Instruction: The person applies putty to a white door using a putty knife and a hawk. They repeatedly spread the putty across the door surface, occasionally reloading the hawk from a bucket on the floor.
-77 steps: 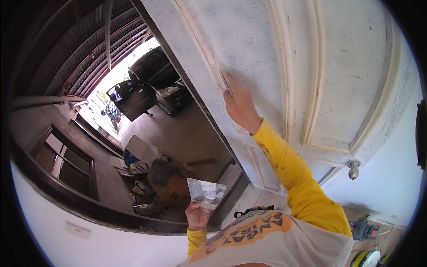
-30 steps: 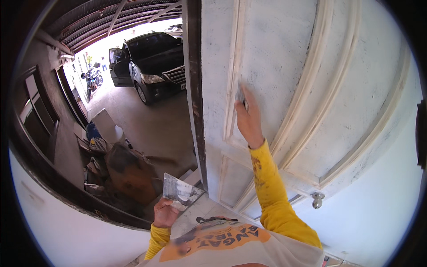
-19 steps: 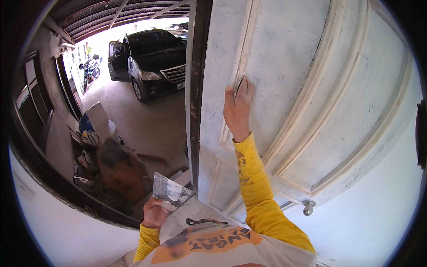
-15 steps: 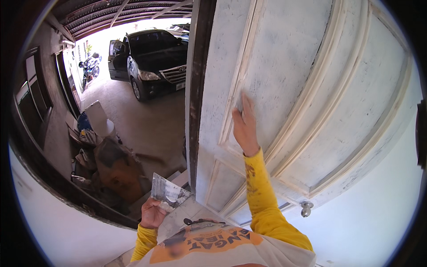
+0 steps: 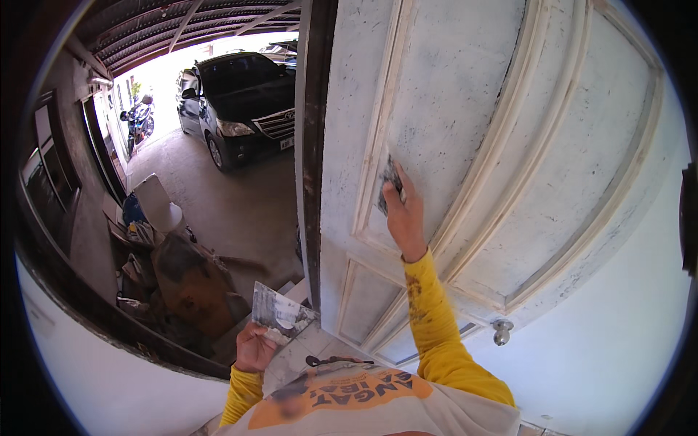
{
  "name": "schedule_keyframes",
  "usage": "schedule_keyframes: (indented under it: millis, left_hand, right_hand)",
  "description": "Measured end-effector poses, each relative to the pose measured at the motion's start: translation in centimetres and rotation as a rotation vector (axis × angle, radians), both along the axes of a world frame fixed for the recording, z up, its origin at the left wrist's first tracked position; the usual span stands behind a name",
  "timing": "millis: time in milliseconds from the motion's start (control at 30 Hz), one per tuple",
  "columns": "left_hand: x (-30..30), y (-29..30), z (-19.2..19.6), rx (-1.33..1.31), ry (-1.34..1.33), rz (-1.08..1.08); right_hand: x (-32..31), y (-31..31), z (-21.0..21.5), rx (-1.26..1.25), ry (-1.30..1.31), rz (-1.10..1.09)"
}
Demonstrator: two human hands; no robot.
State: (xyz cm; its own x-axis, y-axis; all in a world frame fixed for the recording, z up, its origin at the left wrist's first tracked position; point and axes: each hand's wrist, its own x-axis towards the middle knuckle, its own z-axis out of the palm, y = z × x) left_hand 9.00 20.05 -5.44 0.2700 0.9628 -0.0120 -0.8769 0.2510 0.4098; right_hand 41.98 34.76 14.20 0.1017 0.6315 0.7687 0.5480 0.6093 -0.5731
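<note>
My left hand (image 5: 255, 349) is closed on the edge of a flat, rectangular plate (image 5: 278, 306) smeared with white putty and grey streaks. It holds the plate low, in front of my body. My right hand (image 5: 406, 218) grips a thin putty knife (image 5: 389, 176) with a dark, smudged blade at the lower part of a white-coated panel door (image 5: 458, 94). The blade lies close to the door's raised moulding (image 5: 378, 138); whether its whole edge touches the surface I cannot tell. Dark specks and rubbed patches mark the panel.
A round metal doorknob (image 5: 502, 332) sticks out at the door's lower right. Left of the door stands a dark frame post (image 5: 314, 145). Beyond the doorway are a dark car (image 5: 243, 105), a motorcycle (image 5: 138, 120) and a pile of boards and clutter (image 5: 185, 283).
My right hand has turned and shifted slightly down, so the putty knife's blade now shows. My left hand with the plate is nearly still. The whole view has shifted a little.
</note>
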Motion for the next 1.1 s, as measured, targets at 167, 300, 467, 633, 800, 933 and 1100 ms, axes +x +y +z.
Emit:
schedule_keyframes:
  millis: [167,300,467,633,800,933,1100]
  left_hand:
    - [0.7,-0.7,1.0,-0.061,0.082,0.065]
    - [0.0,-1.1,0.8,-0.071,0.148,0.028]
    - [-0.7,-0.4,-2.4,0.145,0.417,0.086]
    - [-1.2,0.3,-1.3,-0.06,0.036,-0.016]
    - [-1.0,0.1,-1.3,-0.043,0.047,-0.066]
    - [-0.1,0.2,0.0,-0.016,0.079,-0.075]
    - [0.5,-0.5,1.0,-0.027,0.084,-0.012]
  right_hand:
    - [-1.4,4.2,-6.3,0.118,-0.153,-0.306]
    - [-4.5,3.2,-6.9,0.074,0.021,-0.192]
    - [-1.2,0.6,-8.2,0.087,0.106,-0.181]
    - [-0.7,2.0,-4.1,-0.003,0.247,-0.028]
    - [-0.7,0.9,-7.8,-0.067,0.264,-0.024]
    - [-2.9,3.2,-7.4,0.082,0.154,-0.253]
    - [-5.8,3.9,-6.3,0.131,0.132,-0.438]
